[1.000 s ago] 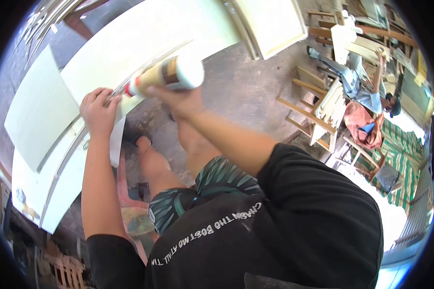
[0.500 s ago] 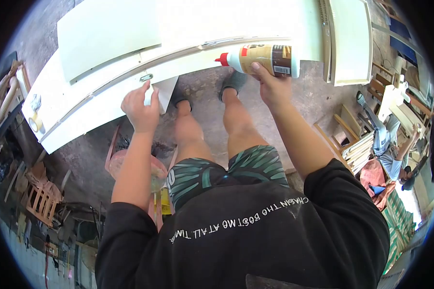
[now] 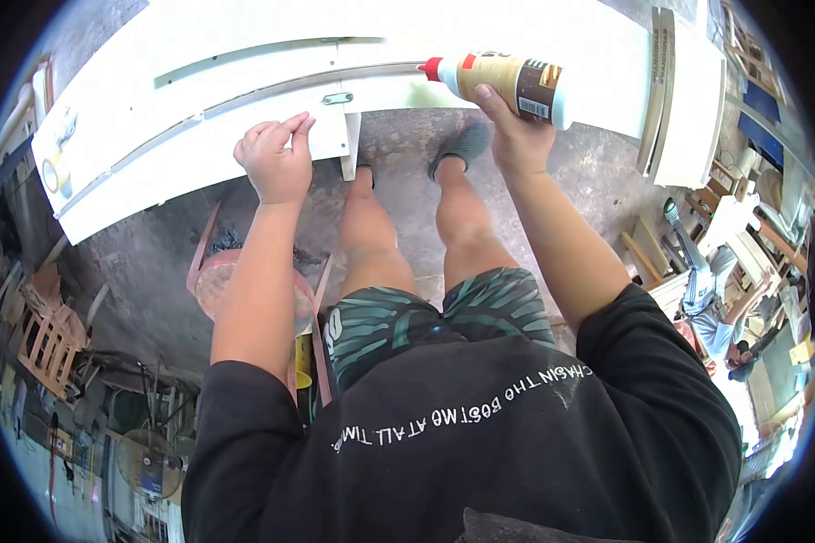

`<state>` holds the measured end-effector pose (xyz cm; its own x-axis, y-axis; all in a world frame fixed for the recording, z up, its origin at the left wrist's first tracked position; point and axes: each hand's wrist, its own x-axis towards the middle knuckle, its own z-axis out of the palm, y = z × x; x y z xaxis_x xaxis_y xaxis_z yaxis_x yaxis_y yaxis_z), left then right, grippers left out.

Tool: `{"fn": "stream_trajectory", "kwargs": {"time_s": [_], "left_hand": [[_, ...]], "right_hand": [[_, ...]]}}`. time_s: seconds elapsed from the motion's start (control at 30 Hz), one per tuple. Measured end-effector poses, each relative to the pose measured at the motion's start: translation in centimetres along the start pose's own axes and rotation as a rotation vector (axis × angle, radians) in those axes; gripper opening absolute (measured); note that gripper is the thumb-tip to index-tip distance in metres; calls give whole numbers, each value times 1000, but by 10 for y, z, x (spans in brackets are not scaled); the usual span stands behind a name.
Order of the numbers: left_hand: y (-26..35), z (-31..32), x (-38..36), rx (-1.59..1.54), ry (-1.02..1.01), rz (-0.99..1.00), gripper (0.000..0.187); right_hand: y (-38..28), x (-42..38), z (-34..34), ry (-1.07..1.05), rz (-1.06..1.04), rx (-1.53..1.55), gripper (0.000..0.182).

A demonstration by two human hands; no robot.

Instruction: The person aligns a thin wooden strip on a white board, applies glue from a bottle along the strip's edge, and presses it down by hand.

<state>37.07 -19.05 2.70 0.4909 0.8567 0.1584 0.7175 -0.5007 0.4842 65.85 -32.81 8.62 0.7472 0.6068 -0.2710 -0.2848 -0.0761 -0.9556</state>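
Note:
My right hand (image 3: 522,140) grips a glue bottle (image 3: 503,80) with a red nozzle cap and a brown and tan label. The bottle lies sideways over the front of the white panel (image 3: 167,136), its cap pointing left. My left hand (image 3: 276,161) is held at the panel's front edge, its fingers curled and the thumb against the forefinger. Whatever is in that pinch, if anything, is too small to make out. Just beyond it, a small metal fitting (image 3: 338,98) sits on the panel beside a white upright piece (image 3: 351,145) below the edge.
A roll of tape (image 3: 52,176) lies at the panel's left end. Boards (image 3: 658,100) stand at the right. A pink stool (image 3: 217,276) is below my left forearm. Another person (image 3: 715,299) is at the far right among wooden pieces.
My left hand has drawn its fingers together; before, forefinger and thumb were apart near the metal fitting. The view has shifted. The bottle stays in my right hand.

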Motion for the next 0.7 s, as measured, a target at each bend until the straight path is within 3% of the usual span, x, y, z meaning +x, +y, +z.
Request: {"fn": "stream_trajectory", "kwargs": {"time_s": [0.13,0.3,0.4,0.57,0.63,0.7], "left_hand": [[-16,-9,-5,3,-19,-40,10],[-34,-27,-38,-39,-158,-175,28],[-50,-36,-72,4,-247,-147,44],[-45,-62,-122,-203,-352,-367,55],[-41,-78,-141,-149,-516,-551,52],[-67,-70,-194,-84,-481,-555,44]], "right_hand": [[6,-1,17,-50,-75,-2,54],[21,-8,32,-71,27,-114,53],[9,-12,46,-123,92,-59,52],[-27,23,66,-249,202,9,49],[-65,55,74,-388,64,-496,53],[-100,88,85,-466,-28,-983,60]]}}
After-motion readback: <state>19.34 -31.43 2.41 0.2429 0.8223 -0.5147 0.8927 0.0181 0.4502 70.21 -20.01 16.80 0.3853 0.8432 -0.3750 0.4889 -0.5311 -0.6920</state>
